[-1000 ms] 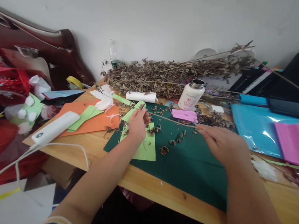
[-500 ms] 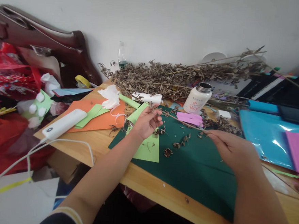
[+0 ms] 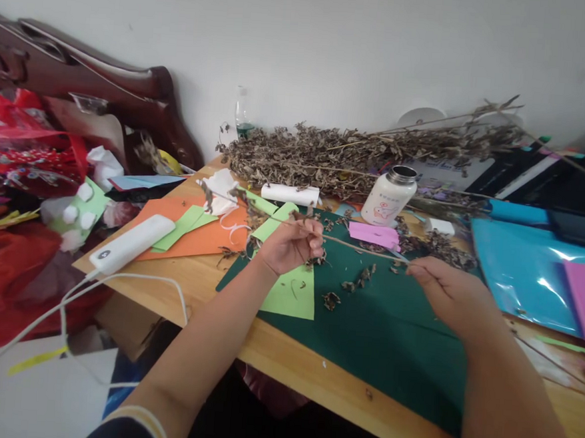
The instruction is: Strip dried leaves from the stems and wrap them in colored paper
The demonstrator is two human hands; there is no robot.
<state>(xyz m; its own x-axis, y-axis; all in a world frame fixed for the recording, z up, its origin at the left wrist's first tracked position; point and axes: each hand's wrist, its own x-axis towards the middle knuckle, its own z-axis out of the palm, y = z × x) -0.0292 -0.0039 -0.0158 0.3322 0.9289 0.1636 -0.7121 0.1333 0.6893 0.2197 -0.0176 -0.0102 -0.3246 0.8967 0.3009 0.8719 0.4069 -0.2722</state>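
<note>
- Well, over the big green mat (image 3: 388,346), the left hand (image 3: 290,245) is pinching a long stem (image 3: 360,247); at its 3 o'clock, the right hand (image 3: 448,291) is pinching it too. Going gently should be stopping snaps.
- At 12, a leafy pile (image 3: 301,156) is crowding close.
- At 2, a bottle (image 3: 389,198) is standing, maybe easily bumped.

Dried stem (image 3: 363,248) light brown, leaf tip darker grey-brown. Leafy dried bundle (image 3: 301,156) mottled grey-brown. Mat (image 3: 388,346) deep green; sheet (image 3: 289,297) on it plain lime green. Wide-mouthed bottle (image 3: 387,199) white, pinkish-red cartoon print, silvery rim. Paper strip (image 3: 374,235) pink. Flat paper (image 3: 173,204) at left orange. Power bank (image 3: 133,242) and cable (image 3: 163,278) white. Tabletop (image 3: 306,370) honey-yellow wood. Glossy packet (image 3: 514,268) bright blue. Sleeve cuff (image 3: 132,427) black, banded white and yellow. Headboard (image 3: 109,79) dark reddish brown. Wall (image 3: 304,46) pale grey.
</note>
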